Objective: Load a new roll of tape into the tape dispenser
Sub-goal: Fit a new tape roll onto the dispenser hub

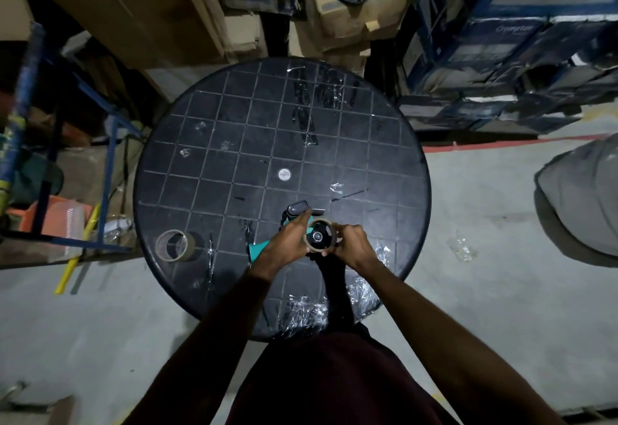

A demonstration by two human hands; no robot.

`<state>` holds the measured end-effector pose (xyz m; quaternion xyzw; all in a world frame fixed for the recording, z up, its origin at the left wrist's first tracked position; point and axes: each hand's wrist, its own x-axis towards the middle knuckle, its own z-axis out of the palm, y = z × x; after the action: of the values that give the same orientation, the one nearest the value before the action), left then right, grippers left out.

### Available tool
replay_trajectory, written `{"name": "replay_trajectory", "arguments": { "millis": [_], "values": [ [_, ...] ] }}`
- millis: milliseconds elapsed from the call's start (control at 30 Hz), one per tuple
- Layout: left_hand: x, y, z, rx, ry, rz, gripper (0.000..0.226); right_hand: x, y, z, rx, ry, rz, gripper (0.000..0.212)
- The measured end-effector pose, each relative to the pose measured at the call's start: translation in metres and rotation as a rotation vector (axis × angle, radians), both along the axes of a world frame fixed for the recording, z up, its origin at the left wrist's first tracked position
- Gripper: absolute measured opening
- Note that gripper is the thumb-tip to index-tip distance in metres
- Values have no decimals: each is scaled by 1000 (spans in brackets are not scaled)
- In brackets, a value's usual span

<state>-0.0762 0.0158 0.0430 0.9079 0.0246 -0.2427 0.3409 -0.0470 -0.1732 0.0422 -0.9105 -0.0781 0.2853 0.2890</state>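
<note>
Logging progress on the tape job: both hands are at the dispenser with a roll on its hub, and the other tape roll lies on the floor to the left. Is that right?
Not quite. The other tape roll lies on the round black table, near its left edge, not on the floor. The rest holds in the head view: the left hand and right hand are at the tape dispenser, with a roll on its hub.

Over the near part of a round black table (207,116), the left hand (284,240) grips a teal-handled tape dispenser (296,212) while the right hand (351,244) holds a cardboard tape core (320,238) on its hub. Another tape roll (174,245) lies to the left — well apart. Crumpled clear tape scraps (307,312) litter the near edge.
</note>
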Motion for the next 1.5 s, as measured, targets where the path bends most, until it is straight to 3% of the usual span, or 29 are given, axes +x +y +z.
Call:
{"name": "replay_trajectory", "arguments": {
  "millis": [67,167,300,533,700,800,867,967,1200,1367,1500],
  "values": [
    [-7,2,4,24,-33,77,88,4,0,5,6,-1,-4,66],
    [-12,4,6,59,3,39,84,10,3,9,29,-27,105,86],
    [-12,-6,9,124,49,-17,97,18,8,5,-56,-32,225,81],
    [-14,-12,2,129,61,-2,92,21,13,1,-114,1,219,66],
    [11,-2,20,186,1,-96,66,21,18,14,-127,-17,365,98],
    [14,7,18,328,-87,-202,96,19,21,17,-157,-10,451,96],
    [12,11,10,370,-25,-205,106,18,24,13,-161,3,471,92],
    [8,12,3,328,81,-179,110,17,26,10,-180,18,500,93],
    [11,16,-5,235,41,-96,112,27,33,24,-226,-29,464,81],
    [44,21,-4,260,80,54,114,72,50,22,-183,-5,318,81],
    [77,34,-11,287,66,137,114,116,70,19,-194,-61,334,83]
  ]
}}
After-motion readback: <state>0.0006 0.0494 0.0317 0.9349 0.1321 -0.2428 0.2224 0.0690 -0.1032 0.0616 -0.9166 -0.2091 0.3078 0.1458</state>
